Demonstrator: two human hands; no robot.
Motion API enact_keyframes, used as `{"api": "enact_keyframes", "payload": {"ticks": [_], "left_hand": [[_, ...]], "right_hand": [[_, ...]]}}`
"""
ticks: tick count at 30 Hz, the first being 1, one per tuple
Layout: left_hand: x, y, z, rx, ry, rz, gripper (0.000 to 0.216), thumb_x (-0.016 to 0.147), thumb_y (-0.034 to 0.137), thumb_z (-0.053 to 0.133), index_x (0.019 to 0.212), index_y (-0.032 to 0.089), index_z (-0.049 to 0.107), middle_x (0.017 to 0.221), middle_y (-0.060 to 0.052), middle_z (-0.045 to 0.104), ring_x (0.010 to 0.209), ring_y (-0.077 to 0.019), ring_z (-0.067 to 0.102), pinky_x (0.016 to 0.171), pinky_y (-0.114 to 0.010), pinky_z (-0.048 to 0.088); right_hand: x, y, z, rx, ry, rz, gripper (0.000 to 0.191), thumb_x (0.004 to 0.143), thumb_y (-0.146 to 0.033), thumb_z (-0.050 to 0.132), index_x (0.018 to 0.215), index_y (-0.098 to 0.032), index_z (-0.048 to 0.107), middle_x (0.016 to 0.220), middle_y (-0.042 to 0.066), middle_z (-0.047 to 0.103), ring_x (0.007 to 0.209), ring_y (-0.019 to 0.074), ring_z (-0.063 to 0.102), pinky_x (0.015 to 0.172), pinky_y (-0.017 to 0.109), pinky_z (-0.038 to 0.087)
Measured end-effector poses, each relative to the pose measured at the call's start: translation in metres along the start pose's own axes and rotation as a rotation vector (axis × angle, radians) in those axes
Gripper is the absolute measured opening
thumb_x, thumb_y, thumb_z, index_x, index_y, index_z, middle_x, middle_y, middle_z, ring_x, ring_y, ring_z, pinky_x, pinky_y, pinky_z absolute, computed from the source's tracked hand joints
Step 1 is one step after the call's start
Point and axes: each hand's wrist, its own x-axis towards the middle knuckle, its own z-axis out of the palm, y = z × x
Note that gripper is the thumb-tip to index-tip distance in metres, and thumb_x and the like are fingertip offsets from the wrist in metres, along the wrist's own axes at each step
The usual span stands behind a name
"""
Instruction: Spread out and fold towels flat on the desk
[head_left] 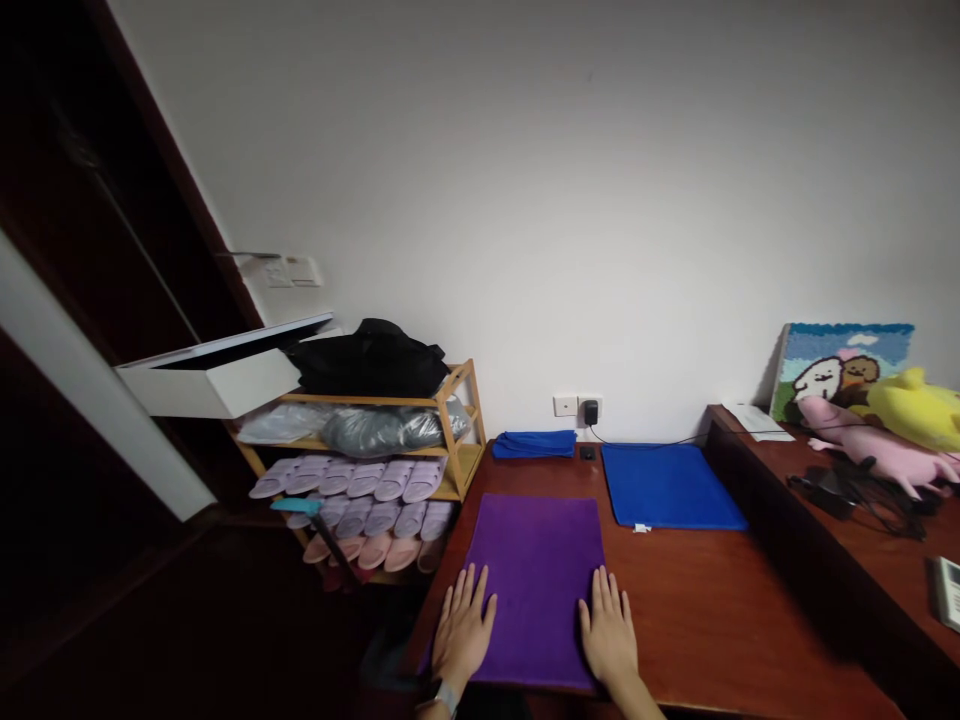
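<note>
A purple cloth [536, 585] lies spread flat on the reddish-brown wooden table [697, 610], its near edge close to the table's front edge. My left hand [461, 625] rests flat on the cloth's left side, fingers stretched forward and slightly apart. On the right side, my right hand [609, 625] lies palm down over the cloth's edge, its fingers also extended. Neither hand grips anything. Behind and to the right lies a flat blue cloth [671, 487] with a small white tag. A folded blue cloth [534, 444] sits by the wall at the table's back left.
Left of the table stands a wooden shoe rack [450, 430] with several slippers [375, 480], a black bag [371, 365] and a white box [217, 385]. A black plug adapter [591, 412] trails a cable. Plush toys [870, 440] lie on the raised right surface.
</note>
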Motion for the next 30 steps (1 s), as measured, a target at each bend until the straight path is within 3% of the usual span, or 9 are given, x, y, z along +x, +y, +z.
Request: {"api": "enact_keyframes", "payload": {"ticks": [7, 10, 13, 18, 21, 24, 30], "left_hand": [[0.0, -0.004, 0.004, 0.01, 0.029, 0.019, 0.059, 0.101, 0.047, 0.034, 0.156, 0.024, 0.039, 0.164, -0.007, 0.035, 0.151, -0.0261, 0.033, 0.123, -0.05, 0.027], [0.003, 0.001, 0.001, -0.001, 0.134, 0.068, 0.059, 0.101, 0.039, 0.035, 0.158, 0.025, 0.034, 0.164, -0.005, 0.035, 0.152, -0.0258, 0.03, 0.124, -0.051, 0.025], [0.014, 0.032, -0.004, -0.046, 0.207, 0.159, 0.057, 0.103, 0.034, 0.033, 0.159, 0.026, 0.029, 0.165, -0.003, 0.033, 0.153, -0.0243, 0.027, 0.125, -0.05, 0.025], [0.036, 0.121, -0.007, -0.169, 0.048, 0.415, 0.053, 0.106, 0.045, 0.027, 0.157, 0.031, 0.034, 0.166, -0.001, 0.032, 0.152, -0.0227, 0.03, 0.125, -0.047, 0.028], [0.045, 0.143, -0.001, -0.211, -0.03, 0.457, 0.054, 0.107, 0.049, 0.024, 0.157, 0.031, 0.034, 0.165, -0.002, 0.033, 0.152, -0.0225, 0.03, 0.125, -0.048, 0.028], [0.053, 0.119, 0.005, -0.191, -0.074, 0.373, 0.056, 0.106, 0.051, 0.025, 0.157, 0.031, 0.036, 0.164, -0.004, 0.034, 0.152, -0.0231, 0.03, 0.125, -0.049, 0.027], [0.068, 0.021, 0.01, -0.053, -0.037, 0.101, 0.06, 0.103, 0.05, 0.03, 0.157, 0.024, 0.034, 0.165, -0.008, 0.029, 0.153, -0.0247, 0.027, 0.125, -0.05, 0.024]], "right_hand": [[0.026, 0.006, -0.01, -0.05, -0.072, -0.014, 0.07, 0.101, -0.048, 0.017, 0.159, -0.008, 0.018, 0.167, 0.006, 0.014, 0.155, 0.0242, 0.013, 0.127, 0.043, 0.011], [0.026, 0.009, -0.003, -0.033, -0.049, -0.016, 0.069, 0.101, -0.047, 0.018, 0.159, -0.011, 0.017, 0.167, 0.004, 0.013, 0.156, 0.0239, 0.011, 0.128, 0.044, 0.011], [0.026, 0.009, -0.001, -0.009, -0.039, -0.044, 0.066, 0.101, -0.046, 0.017, 0.16, -0.016, 0.018, 0.167, -0.001, 0.013, 0.156, 0.0229, 0.009, 0.128, 0.045, 0.01], [0.028, 0.009, -0.001, -0.011, -0.073, -0.051, 0.067, 0.1, -0.046, 0.017, 0.159, -0.014, 0.02, 0.167, 0.001, 0.016, 0.156, 0.0231, 0.011, 0.128, 0.045, 0.009], [0.03, 0.01, 0.001, -0.018, -0.059, -0.052, 0.066, 0.1, -0.045, 0.018, 0.159, -0.014, 0.023, 0.166, 0.002, 0.018, 0.156, 0.023, 0.012, 0.128, 0.046, 0.01], [0.031, 0.01, 0.005, -0.03, -0.048, -0.044, 0.067, 0.101, -0.047, 0.017, 0.159, -0.015, 0.023, 0.167, 0.003, 0.017, 0.155, 0.0233, 0.012, 0.127, 0.046, 0.011], [0.032, 0.008, 0.012, -0.038, -0.075, -0.003, 0.067, 0.1, -0.046, 0.018, 0.159, -0.015, 0.021, 0.167, 0.002, 0.015, 0.156, 0.0239, 0.012, 0.127, 0.047, 0.011]]}}
